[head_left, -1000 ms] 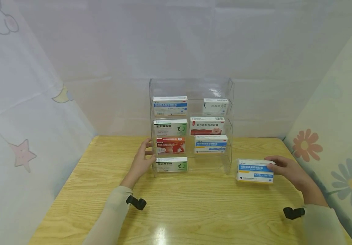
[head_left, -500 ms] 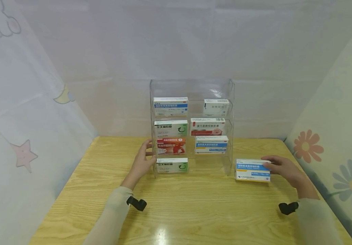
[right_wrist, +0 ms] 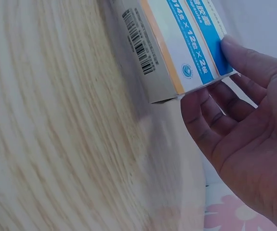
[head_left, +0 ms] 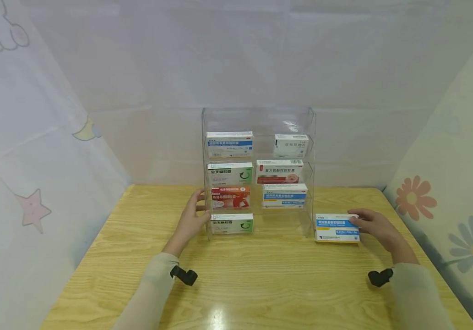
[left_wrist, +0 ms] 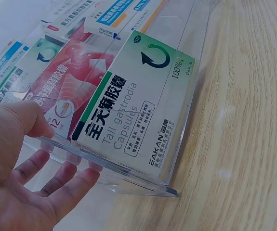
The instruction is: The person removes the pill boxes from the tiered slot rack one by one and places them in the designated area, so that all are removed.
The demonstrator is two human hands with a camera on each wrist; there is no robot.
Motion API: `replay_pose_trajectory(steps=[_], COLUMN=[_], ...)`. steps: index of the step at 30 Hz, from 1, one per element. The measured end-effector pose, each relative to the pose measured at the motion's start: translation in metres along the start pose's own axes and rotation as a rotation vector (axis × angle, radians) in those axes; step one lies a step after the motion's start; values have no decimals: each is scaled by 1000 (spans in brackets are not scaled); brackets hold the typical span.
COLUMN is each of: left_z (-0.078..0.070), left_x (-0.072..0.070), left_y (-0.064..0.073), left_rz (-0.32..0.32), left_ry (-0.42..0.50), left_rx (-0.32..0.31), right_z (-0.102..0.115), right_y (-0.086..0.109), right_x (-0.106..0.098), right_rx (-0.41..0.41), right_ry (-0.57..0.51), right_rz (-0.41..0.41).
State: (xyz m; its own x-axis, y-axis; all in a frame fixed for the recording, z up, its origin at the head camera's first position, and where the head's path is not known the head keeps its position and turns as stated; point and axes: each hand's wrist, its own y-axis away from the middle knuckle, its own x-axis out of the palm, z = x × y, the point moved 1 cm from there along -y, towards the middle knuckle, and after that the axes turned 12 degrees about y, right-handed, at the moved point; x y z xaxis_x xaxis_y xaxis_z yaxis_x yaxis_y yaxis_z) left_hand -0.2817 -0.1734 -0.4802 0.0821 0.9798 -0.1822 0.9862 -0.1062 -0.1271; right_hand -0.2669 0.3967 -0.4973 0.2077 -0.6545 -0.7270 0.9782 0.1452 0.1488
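Gripping a blue-and-white box (head_left: 337, 229) at lower right of the head view, right hand (head_left: 378, 228) has thumb on its front face, fingers curled behind; box is just beside the clear rack (head_left: 261, 121). Left hand (head_left: 188, 223), left of centre, pinches the rack's side edge, near the lowest green-and-white box (head_left: 231, 224).
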Motion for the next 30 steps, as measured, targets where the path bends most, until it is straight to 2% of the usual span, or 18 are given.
replay_pose_trajectory(steps=[7, 9, 17, 23, 30], left_z=[-30, -33, -4, -1, 2], left_x=[3, 3, 0, 0, 0], left_y=[11, 13, 2, 2, 2], left_rz=[21, 24, 3, -9, -2], left_ry=[-2, -8, 1, -3, 7], left_rx=[-11, -10, -3, 16, 10], right_z=[-4, -5, -10, -10, -12], right_y=[-1, -1, -3, -7, -10], right_x=[3, 3, 7, 11, 13], right_rx=[-9, -21, -25, 11, 34], right_ry=[-21, -22, -105, -79, -61], right_rz=[-7, -14, -37, -57, -64])
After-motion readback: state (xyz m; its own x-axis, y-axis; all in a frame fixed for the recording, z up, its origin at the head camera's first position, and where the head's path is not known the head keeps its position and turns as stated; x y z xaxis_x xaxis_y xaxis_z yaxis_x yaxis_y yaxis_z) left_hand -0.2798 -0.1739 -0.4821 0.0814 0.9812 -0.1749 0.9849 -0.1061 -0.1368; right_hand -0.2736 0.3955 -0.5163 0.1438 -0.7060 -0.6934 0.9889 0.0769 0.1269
